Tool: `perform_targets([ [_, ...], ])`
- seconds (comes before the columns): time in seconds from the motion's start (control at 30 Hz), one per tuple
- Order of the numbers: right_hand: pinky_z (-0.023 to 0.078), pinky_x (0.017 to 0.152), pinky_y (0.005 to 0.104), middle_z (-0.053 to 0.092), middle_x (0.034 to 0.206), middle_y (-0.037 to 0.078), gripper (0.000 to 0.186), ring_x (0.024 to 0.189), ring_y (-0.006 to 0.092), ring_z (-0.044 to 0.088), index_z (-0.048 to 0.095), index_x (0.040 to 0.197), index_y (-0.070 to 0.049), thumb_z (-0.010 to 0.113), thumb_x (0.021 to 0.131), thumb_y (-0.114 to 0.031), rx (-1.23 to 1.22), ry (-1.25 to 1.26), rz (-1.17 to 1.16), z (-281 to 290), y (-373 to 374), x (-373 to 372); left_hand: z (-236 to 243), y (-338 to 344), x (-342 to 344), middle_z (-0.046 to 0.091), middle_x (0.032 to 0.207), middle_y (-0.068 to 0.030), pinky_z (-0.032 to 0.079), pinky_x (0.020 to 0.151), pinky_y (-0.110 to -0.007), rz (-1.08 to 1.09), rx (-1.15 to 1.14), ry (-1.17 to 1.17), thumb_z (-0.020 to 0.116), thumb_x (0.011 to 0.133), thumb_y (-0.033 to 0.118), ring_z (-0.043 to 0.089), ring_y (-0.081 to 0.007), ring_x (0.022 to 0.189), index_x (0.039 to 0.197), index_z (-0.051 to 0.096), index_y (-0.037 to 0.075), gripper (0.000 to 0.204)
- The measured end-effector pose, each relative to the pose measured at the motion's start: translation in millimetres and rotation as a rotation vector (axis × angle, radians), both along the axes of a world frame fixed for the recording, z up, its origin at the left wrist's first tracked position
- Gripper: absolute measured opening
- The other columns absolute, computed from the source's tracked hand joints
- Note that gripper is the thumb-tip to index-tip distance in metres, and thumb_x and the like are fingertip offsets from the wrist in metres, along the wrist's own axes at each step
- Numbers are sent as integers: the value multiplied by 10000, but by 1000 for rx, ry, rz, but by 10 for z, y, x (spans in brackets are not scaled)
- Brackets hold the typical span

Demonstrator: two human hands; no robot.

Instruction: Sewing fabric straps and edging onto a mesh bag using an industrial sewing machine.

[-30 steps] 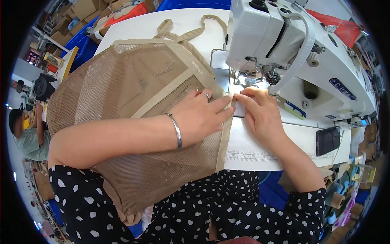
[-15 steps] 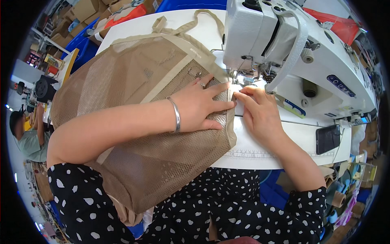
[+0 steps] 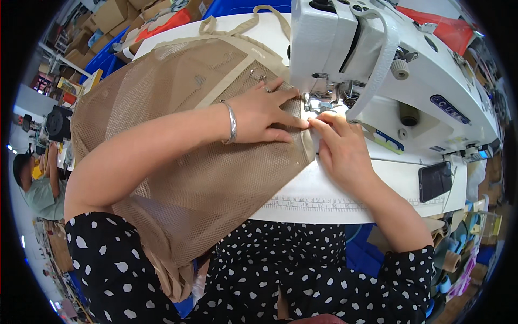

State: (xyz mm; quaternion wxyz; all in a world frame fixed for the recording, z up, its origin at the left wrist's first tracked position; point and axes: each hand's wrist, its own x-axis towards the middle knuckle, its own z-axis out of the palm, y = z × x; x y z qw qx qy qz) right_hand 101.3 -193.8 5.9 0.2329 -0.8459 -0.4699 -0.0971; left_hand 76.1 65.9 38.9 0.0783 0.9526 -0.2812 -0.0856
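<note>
- Co-worker (image 3: 40, 186): at 9 o'clock in the view, near the rim.
- Mesh fabric (image 3: 183, 183): tan, lying on the bench from 9 to 11 o'clock of centre. Its bound right edge is near the presser foot; its lower end hangs toward 7 o'clock.
- Bangle (image 3: 231, 123): silver, on the left wrist.
- Left hand (image 3: 264, 116): just off centre toward 12 o'clock. Fingers spread, laid flat on the mesh.
- Bench (image 3: 310, 183): white; a ruler scale (image 3: 310, 204) runs along its near edge.
- Presser foot (image 3: 322, 102): at 11 o'clock from the right hand, lit.
- Right hand (image 3: 343, 148): at 3 o'clock of centre. Fingers bent, fingertips at the fabric edge, just beside the left fingertips. Whether they pinch it cannot be told.
- Sewing machine (image 3: 431, 75): white, at 2 o'clock.
- Thread spool (image 3: 408, 114): dark, at 2 o'clock from the right hand.
- Phone (image 3: 434, 181): black, on the bench, just past 3 o'clock of centre.
</note>
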Motion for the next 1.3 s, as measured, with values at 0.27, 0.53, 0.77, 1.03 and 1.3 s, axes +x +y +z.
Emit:
perform_targets([
  [0.27, 432, 943, 447, 651, 1134, 99, 420, 1006, 306, 569, 621, 1297, -68, 631, 878, -80, 87, 16, 23, -3, -18, 2, 464, -488, -684, 589, 1290, -140, 499, 965, -418, 24, 267, -195, 613, 865, 152, 592, -319, 1138, 1288, 609, 84, 429],
  [0.53, 483, 927, 328, 692, 1163, 77, 444, 1020, 195, 625, 567, 1411, -66, 568, 966, -65, 312, 808, 265, 107, -28, -10, 174, -752, -2245, 519, 1350, -200, 455, 1049, -440, 345, -488, 280, 752, 871, 175, 536, -382, 1222, 1458, 505, 58, 648],
  [0.77, 485, 1011, 302, 633, 1277, 47, 391, 1124, 120, 600, 582, 1386, -41, 590, 996, -69, 461, 1480, 431, 152, -25, 63, -67, -598, -2268, 582, 1292, -220, 450, 989, -454, 567, -97, -404, 767, 862, 303, 574, -385, 1128, 1390, 576, 43, 619],
  [1.03, 522, 1040, 352, 608, 1190, 38, 403, 1105, 140, 606, 530, 1423, -32, 542, 1020, -43, 753, 2007, 501, 156, -52, 59, -175, -293, -798, 655, 1243, -217, 466, 1000, -500, 621, -185, -73, 698, 899, 383, 600, -421, 1167, 1255, 608, -11, 539],
  [1.3, 502, 1075, 388, 568, 1233, 22, 402, 1126, 120, 587, 539, 1413, -59, 564, 1012, -33, 847, 2039, 451, 101, -46, 43, -132, -431, -297, 648, 1265, -207, 468, 1021, -483, 310, -112, 15, 678, 893, 349, 597, -385, 1214, 1221, 624, -6, 486],
])
